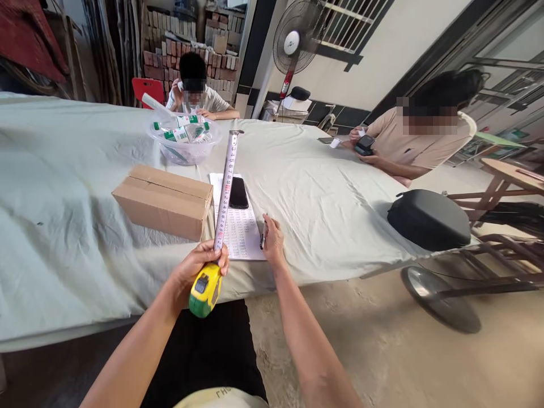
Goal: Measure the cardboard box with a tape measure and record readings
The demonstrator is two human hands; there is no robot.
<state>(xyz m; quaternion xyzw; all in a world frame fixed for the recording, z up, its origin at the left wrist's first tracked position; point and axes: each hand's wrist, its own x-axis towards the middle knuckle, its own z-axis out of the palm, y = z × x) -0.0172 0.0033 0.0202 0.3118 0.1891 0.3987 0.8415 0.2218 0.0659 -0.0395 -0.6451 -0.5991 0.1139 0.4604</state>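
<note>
My left hand [203, 262] is closed around a yellow-and-green tape measure [205, 288]. Its marked blade [227, 195] is pulled out and points away from me, passing above a sheet of paper [243, 238] covered with rows of writing. A black smartphone [238, 193] lies on the sheet's far part, just right of the blade. At the paper's right edge, my right hand [274, 240] has its fingers closed on a dark pen [263, 233]. To the left of the paper sits a closed cardboard box [164, 201].
A clear basin [187, 152] with green-capped bottles stands beyond the box on the cloth-covered table [76, 187]. One person [204, 102] sits at the far side; another [408, 136] sits at the right, holding a dark device. A black case [427, 220] rests on the right corner.
</note>
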